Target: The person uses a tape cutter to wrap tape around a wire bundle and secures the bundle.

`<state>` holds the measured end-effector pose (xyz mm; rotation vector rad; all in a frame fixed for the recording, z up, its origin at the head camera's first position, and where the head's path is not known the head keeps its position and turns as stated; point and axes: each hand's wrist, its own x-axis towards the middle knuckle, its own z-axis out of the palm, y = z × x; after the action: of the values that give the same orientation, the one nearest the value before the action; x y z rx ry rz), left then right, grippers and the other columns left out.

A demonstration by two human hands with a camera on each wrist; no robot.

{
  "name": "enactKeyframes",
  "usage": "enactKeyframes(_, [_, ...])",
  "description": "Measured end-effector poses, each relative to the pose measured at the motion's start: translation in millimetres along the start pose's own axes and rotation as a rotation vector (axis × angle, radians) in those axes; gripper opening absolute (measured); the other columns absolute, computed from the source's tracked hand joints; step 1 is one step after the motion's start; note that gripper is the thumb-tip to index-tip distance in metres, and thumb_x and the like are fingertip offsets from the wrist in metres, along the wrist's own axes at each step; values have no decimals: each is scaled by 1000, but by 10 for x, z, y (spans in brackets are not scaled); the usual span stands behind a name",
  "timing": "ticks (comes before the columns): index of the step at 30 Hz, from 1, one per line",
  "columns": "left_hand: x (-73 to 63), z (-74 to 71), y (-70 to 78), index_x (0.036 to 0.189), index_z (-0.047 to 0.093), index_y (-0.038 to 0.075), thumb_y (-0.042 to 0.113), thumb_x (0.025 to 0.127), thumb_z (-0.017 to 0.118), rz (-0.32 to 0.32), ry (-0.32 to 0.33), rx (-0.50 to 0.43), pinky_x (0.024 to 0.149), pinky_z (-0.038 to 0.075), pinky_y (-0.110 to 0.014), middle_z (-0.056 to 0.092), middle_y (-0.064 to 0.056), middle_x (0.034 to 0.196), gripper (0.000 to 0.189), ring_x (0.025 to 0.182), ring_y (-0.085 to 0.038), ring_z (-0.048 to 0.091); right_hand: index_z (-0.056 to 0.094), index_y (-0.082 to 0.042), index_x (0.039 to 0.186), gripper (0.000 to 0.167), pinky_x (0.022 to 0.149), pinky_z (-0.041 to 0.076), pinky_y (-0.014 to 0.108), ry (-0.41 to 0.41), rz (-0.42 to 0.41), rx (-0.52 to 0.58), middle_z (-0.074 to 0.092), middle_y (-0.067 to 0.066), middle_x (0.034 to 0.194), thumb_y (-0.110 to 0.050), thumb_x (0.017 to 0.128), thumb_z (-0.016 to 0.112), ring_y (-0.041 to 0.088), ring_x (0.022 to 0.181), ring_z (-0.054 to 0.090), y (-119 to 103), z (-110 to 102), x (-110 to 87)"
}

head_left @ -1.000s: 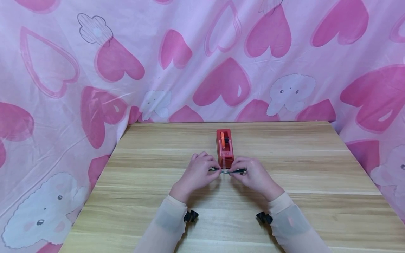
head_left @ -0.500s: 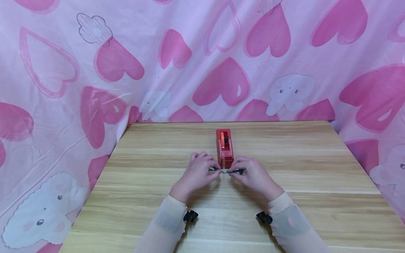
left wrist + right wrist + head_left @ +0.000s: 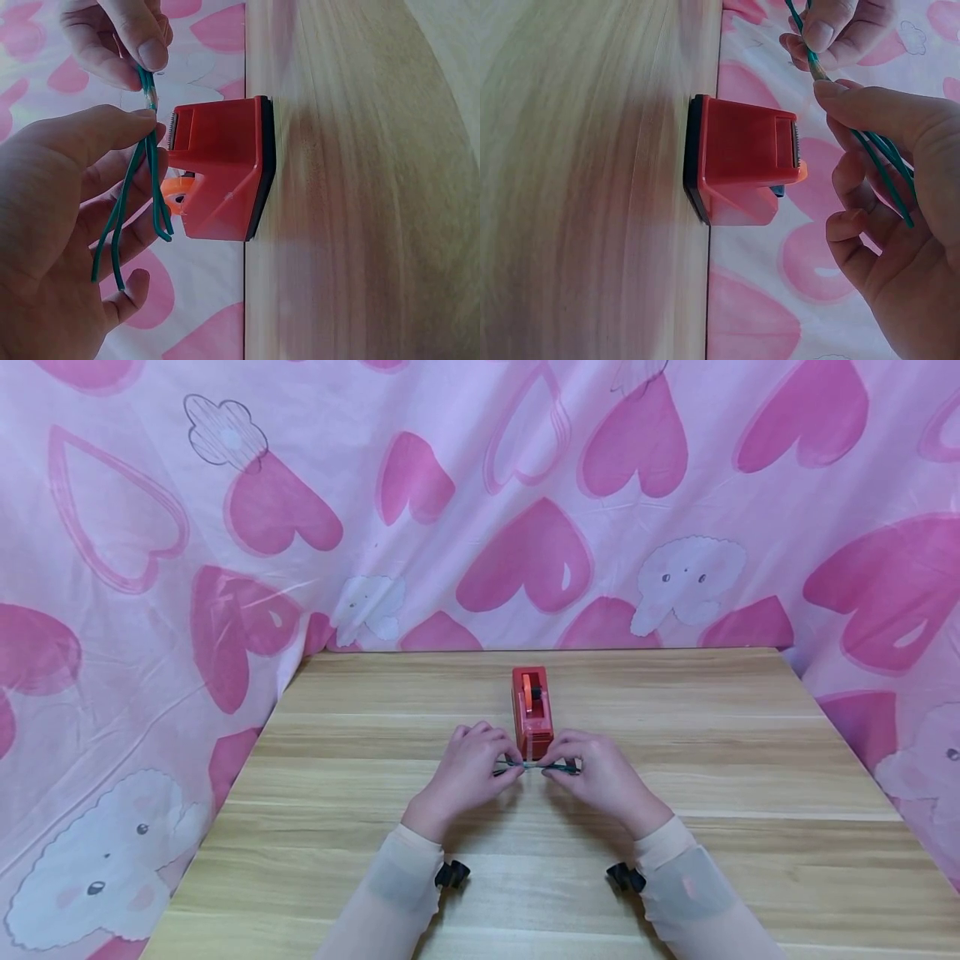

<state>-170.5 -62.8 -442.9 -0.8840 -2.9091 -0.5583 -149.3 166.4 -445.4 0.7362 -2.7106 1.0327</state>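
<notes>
green wires point(image 3: 155, 176) are up off the bench point(image 3: 360, 893), between the two hands, just in front of the near end of the red tape dispenser point(image 3: 535, 739). left hand point(image 3: 467, 772) is clamped on the bundle, thumb against fingers; right hand point(image 3: 603, 777) pinches it the same way a little further along, so the fingertips sit near each other with a short gap. pale band point(image 3: 151, 96) shows around the wires in that gap; can't tell if it's joined to the tape at the dispenser. loose wire ends fan out over the left palm, at least four visible, one pair bent at the tip; more ends run back past the right palm. dispenser stands upright on its black base point(image 3: 264, 169), serrated cutter point(image 3: 173, 129) toward the hands, orange roll point(image 3: 527, 693) in its slot. sleeves point(image 3: 393, 889) are pale, with a black clip point(image 3: 452, 873) at each wrist. pink heart-print cloth point(image 3: 517, 443) hangs behind the bench.
</notes>
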Motion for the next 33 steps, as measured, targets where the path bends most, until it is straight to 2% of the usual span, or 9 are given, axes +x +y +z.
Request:
enactKeyframes(7, [-5,2,2,98,77,25,36,92,78,9,16,-5,97,41,-38,71,11,101,12,100,-12,54,81,-23,94,16,72,55,27,11,10,16,73,-11,101,-13,83,88,8,87,64,-2,5,-8])
enactKeyframes(15, [-4,13,-11,94,76,24,34,91,80,47,65,-8,95,43,-37,70,11,98,11,98,-12,56,78,-23,98,20,64,51,24,30,8,42,71,-11,99,-13,84,87,9,73,57,31,33,3])
enactKeyframes(24, [0,3,-20,93,77,23,29,88,83,96,127,-31,97,45,-39,71,11,97,9,96,-10,56,78,-22,101,10,64,50,24,-21,85,112,68,-12,87,-24,91,81,10,73,57,52,35,4])
enactKeyframes(33, [-5,-26,-1,91,78,23,26,86,86,105,174,-60,96,45,-38,72,11,97,10,96,-11,57,77,-24,100,5,66,50,25,-38,95,137,71,-10,94,-22,95,76,13,75,58,27,15,6])
